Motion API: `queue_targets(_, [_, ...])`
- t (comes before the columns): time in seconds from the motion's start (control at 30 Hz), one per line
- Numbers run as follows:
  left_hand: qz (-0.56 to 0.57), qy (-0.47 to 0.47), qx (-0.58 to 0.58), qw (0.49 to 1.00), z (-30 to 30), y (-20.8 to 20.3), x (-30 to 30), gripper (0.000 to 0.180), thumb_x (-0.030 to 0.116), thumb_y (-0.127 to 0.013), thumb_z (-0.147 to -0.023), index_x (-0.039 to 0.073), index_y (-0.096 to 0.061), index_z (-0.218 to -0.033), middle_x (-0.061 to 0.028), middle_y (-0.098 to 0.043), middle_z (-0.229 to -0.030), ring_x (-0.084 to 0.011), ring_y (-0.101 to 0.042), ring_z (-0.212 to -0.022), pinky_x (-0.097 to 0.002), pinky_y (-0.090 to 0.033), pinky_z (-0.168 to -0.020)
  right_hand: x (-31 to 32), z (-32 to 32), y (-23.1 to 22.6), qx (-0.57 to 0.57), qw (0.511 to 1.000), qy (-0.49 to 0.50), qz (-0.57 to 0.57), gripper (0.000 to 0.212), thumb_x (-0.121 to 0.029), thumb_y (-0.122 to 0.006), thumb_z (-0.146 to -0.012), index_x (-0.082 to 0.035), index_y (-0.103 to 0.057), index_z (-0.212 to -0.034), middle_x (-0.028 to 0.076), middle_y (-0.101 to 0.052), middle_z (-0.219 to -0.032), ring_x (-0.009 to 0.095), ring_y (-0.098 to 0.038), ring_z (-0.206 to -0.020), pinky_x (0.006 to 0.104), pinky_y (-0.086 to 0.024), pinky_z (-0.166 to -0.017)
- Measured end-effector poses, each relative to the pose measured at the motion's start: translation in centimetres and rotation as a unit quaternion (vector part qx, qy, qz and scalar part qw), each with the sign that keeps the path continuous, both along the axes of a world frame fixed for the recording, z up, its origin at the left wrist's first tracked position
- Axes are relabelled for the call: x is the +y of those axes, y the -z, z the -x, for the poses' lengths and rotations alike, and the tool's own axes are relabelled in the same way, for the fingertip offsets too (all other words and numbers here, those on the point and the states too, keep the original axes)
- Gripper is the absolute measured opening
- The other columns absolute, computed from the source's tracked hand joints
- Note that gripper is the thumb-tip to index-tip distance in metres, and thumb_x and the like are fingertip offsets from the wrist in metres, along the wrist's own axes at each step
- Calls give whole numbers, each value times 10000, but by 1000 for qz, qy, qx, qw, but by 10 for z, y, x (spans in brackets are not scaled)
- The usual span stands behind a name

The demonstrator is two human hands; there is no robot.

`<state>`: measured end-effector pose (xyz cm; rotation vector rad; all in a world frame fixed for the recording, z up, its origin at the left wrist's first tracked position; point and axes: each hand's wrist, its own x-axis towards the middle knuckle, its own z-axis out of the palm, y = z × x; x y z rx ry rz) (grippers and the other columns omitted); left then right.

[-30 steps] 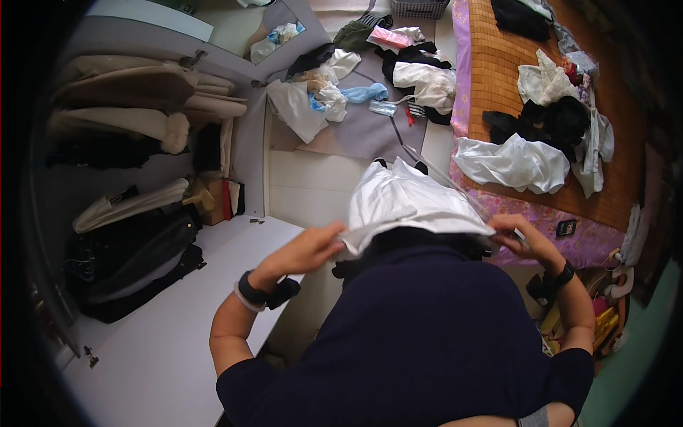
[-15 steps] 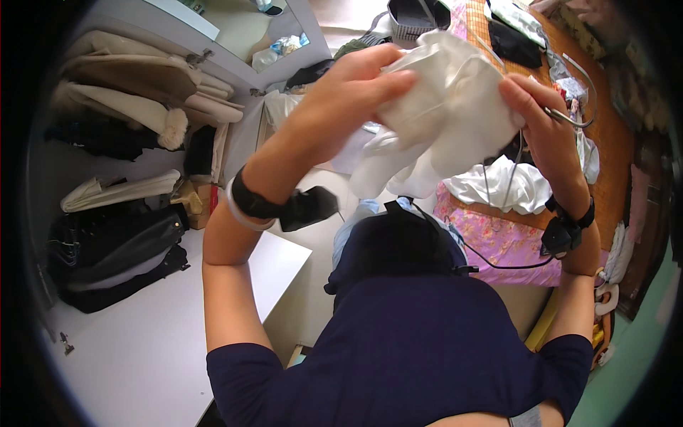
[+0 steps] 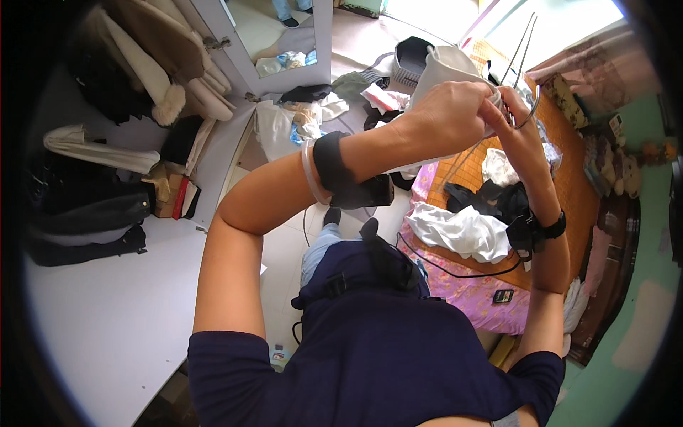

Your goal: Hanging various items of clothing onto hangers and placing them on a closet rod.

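The left hand [image 3: 461, 108] is curled tight on a white cloth garment [image 3: 449, 65] at the upper centre; the right hand [image 3: 519, 121], fingers bent closed beside it, grips a thin silver wire hanger [image 3: 536, 107]. Both hands hide part of the garment. The left forearm blocks some of the floor's clothes heap. At right, a shiny white cloth [image 3: 459, 233] and black clothes [image 3: 491, 201] cover the orange woven bed mat [image 3: 573, 192]; a grey basket [image 3: 409, 72] stands upper centre, hung coats [image 3: 135, 64] upper left.
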<state>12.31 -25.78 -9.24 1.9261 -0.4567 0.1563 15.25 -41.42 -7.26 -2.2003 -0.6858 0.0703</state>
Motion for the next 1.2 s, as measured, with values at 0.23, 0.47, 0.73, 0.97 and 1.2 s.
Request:
queue_targets(0.23, [180, 159, 106, 965, -3, -1, 15, 310, -26, -530, -719, -62, -541, -1027, -118, -587, -1010, -159, -561, -930, -240, -426, -846, 0, -10, -6, 113, 986, -14, -119, 218, -29, -532, -700, 8, -543, -915, 20, -549, -781, 82, -508, -699, 219, -416, -628])
queue_targets(0.47, [185, 98, 130, 969, -16, 29, 68, 425, 96, -620, -727, 2, -515, -1128, -131, -569, -1069, -204, -552, -977, -296, -440, -831, 0, -20, -43, 88, 989, 37, -113, 222, -67, -518, -677, 12, -574, -877, 12, -535, -714, 73, -489, -646, 186, -386, -586])
queue_targets(0.73, [127, 131, 244, 952, -11, 142, 55, 714, 368, -697, -696, 26, -371, -1231, -147, -479, -1162, -259, -444, -1093, -337, -361, -908, -16, -15, -63, 105, 985, -15, -136, 283, -92, -514, -713, 26, -551, -967, 49, -555, -830, 115, -507, -768, 218, -396, -719])
queue_targets(0.97, [-289, 11, 308, 907, 19, 221, 41, 541, 533, -481, -777, 37, -619, -940, -183, -611, -917, -317, -579, -884, -375, -448, -752, -35, 13, -83, 45, 991, 28, -123, 312, -151, -484, -730, 23, -526, -986, 50, -518, -881, 118, -481, -813, 211, -366, -758])
queue_targets(1.2, [-327, 285, 304, 848, 32, 202, 31, 452, 382, -458, -812, 51, -541, -1108, -162, -593, -999, -320, -525, -986, -353, -402, -839, -93, 43, -82, -295, 938, 159, -88, 313, -180, -537, -785, 4, -534, -1038, 121, -539, -1044, 187, -530, -969, 282, -437, -819])
